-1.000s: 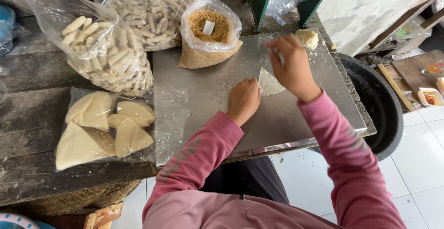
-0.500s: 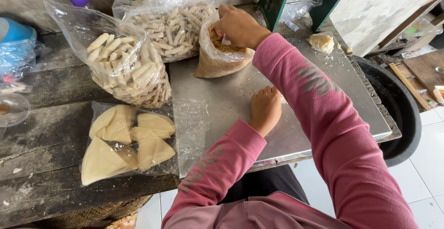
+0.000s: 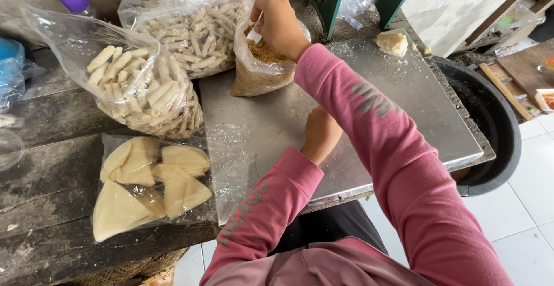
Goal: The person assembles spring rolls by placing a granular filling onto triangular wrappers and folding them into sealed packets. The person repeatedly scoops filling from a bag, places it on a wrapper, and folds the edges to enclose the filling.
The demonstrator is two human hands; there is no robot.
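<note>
The right hand [image 3: 279, 25] pinches a small white scoop [image 3: 254, 34] inside the open bag of brown crumbs [image 3: 261, 69], which stands at the far left corner of the steel sheet [image 3: 415, 107]. The crumbs look loose and light, likely to spill; the thin plastic is soft and slumps, so the scoop handle is the sound hold. The left hand [image 3: 320, 133] rests fisted on the steel, holding nothing visible. Left of the sheet, on the dark wooden bench [image 3: 46, 199], lie bagged rolls [image 3: 141, 92] and triangles [image 3: 153, 185]. Beyond the sheet's right edge sits a black tub [image 3: 490, 113] on white tiles.
</note>
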